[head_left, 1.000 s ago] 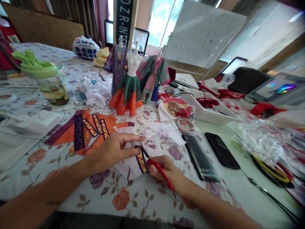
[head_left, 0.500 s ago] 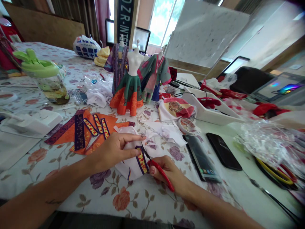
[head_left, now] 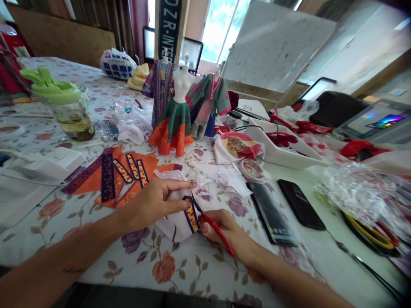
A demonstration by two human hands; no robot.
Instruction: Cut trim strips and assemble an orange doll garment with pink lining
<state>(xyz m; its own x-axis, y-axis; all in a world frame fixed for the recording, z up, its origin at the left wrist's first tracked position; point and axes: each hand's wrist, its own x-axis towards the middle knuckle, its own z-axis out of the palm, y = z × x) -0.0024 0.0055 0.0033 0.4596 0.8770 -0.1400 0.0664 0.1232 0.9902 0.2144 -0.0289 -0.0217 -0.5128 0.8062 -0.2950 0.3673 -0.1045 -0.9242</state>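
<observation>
My left hand (head_left: 154,203) lies on a white cloth piece (head_left: 175,226) edged with purple and yellow patterned trim, holding it against the table with index finger and thumb spread. My right hand (head_left: 221,229) is shut on red-handled scissors (head_left: 215,234). Their metal blades point up into the trim at the cloth's right edge. The lower blade is hidden behind the cloth or the hand, so I cannot tell how far it reaches. Scraps of white cloth (head_left: 221,177) lie just beyond the hands.
Above the left hand lies an orange garment with trim strips (head_left: 109,179). Behind it stands a white dress form in a green-and-orange skirt (head_left: 173,124). Two phones (head_left: 269,214) lie to the right, near a white tray (head_left: 282,149), crumpled plastic (head_left: 359,188) and a green-lidded jar (head_left: 64,111).
The scissor blades now stand a little higher and more open at the trim. The hands have barely moved, and the whole view has drifted slightly.
</observation>
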